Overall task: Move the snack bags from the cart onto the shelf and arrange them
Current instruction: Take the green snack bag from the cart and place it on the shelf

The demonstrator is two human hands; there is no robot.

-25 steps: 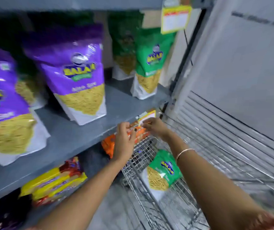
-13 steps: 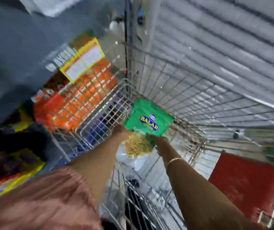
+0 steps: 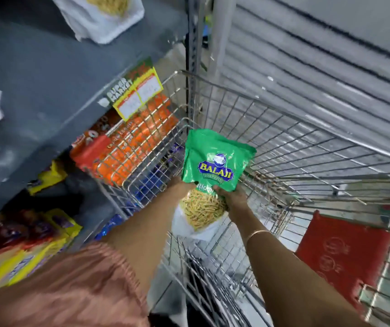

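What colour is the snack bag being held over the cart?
Green on top, white at the bottom; the snack bag shows best in the head view.

The left hand is being mostly hidden behind the green snack bag with the blue and yellow logo. The white-bottomed bag on the grey shelf is being cut off by the top edge. The print on the yellow price tag is being blurred beyond reading. The red mat is being partly screened by the wire cart.
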